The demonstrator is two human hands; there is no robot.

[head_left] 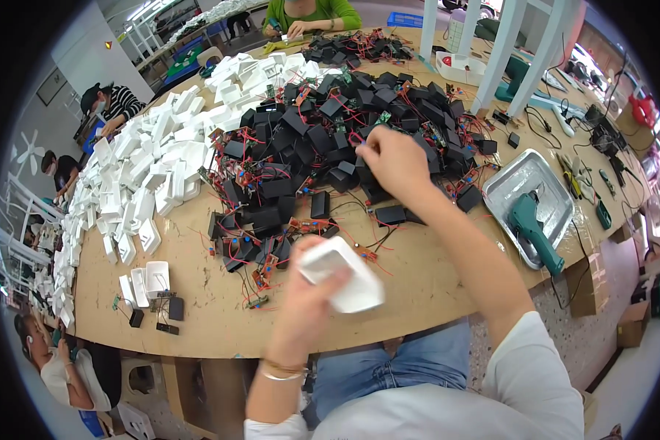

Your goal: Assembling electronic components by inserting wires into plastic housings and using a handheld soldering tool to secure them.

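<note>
My left hand (301, 301) grips a white plastic housing (350, 282), an open-sided shell, above the table's near edge; both are slightly blurred. Over the big heap of black boxes (293, 158) with red wires and small circuit boards, my right hand (396, 161) reaches in with thumb and fingers pinched together. A red wire (356, 138) shows right at its fingertips, but what the fingers hold is hidden. A large pile of white housings (161, 158) spreads to the left of the black heap.
At right, a metal tray (506, 183) bears a green glue gun (532, 227). Pliers (570, 180) and cables lie beyond it. White posts (500, 55) rise at the far right. White shells (156, 277) and black boxes sit front left. Across the table works a person in green (315, 11).
</note>
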